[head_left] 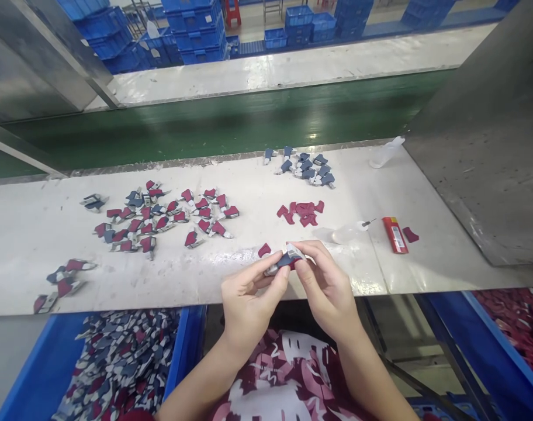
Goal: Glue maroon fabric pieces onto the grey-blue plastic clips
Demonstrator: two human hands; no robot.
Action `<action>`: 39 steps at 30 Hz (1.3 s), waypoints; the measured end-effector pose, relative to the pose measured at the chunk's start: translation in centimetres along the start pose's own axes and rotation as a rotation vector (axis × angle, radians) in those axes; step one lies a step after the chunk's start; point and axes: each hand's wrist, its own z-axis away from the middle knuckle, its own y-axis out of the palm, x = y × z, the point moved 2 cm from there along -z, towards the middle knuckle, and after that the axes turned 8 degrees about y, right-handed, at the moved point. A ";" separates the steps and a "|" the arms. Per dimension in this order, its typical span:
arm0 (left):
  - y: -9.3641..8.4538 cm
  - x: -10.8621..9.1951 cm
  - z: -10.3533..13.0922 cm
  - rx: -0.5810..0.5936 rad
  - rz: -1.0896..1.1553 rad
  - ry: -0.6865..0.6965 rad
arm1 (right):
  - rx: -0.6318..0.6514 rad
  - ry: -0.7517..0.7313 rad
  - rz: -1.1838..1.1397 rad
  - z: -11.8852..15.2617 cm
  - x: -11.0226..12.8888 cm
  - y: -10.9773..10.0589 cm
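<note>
Over the front part of the bench, my left hand (253, 295) and my right hand (328, 287) meet at one small part. It is a blue, grey and maroon plastic piece (286, 259), pinched at each end between thumb and fingers. Fingertips cover some of it. Just behind my left fingers lies a loose maroon piece (264, 250), and beyond it a small pile of maroon pieces (305, 211). Farther back sits a group of blue-and-grey parts (305, 168). Many parts with maroon faces (161, 222) are spread on the left.
A clear needle-tipped bottle (348, 233) lies near a red box (395, 235) and a maroon piece (410, 234). A translucent bottle (386, 154) is at the back right. Blue bins of parts flank me below, left (177, 351) and right (503, 356). A green belt (231, 126) runs behind the bench.
</note>
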 end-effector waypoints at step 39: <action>-1.2 3.2 -1.6 0.223 -0.152 0.210 | 0.020 0.465 -0.397 -1.1 -3.3 0.3</action>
